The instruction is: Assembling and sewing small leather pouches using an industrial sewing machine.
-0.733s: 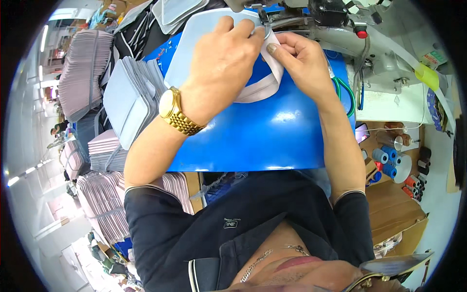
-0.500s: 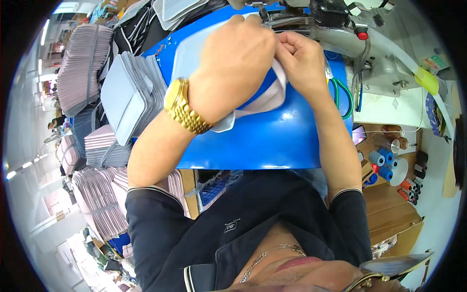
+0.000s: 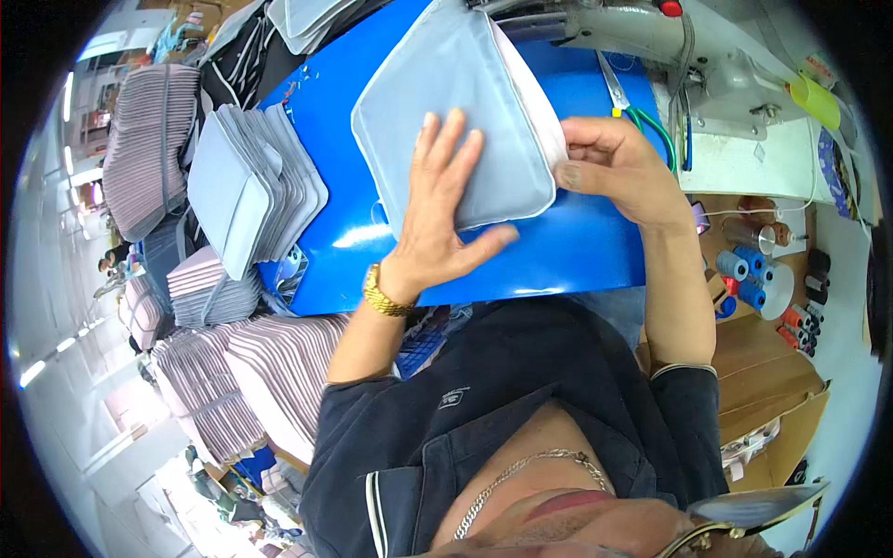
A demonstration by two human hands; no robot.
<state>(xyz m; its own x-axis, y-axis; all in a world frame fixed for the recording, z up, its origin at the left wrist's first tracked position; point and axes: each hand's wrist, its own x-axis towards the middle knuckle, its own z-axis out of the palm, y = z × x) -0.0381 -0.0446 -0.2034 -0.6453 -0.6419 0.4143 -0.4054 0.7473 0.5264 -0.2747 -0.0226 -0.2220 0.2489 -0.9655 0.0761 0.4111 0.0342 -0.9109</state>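
A light grey, padded-looking fabric panel [image 3: 456,84] with rounded corners lies at a slant on the blue tabletop. Along its right side a pale pink layer [image 3: 544,116] shows beneath the grey face. My left hand [image 3: 437,209], below a gold watch, rests flat on the panel's lower left part with fingers spread. At the lower right edge my right hand [image 3: 609,167] pinches the pink layer between thumb and fingers. Scissors [image 3: 653,130] with green handles lie just beyond the right hand.
A sewing machine [image 3: 614,33] stands along the far right. To the left sits a stack of grey panels [image 3: 228,191], with tied pink bundles [image 3: 153,139] behind it. Thread spools [image 3: 749,274] and a cardboard box [image 3: 753,391] are at the right, beyond the blue tabletop [image 3: 558,256].
Both hands have come back from the machine toward me and moved apart. The panel now lies grey face up in full sight, and the pink strip's loop no longer shows. The scissors are uncovered.
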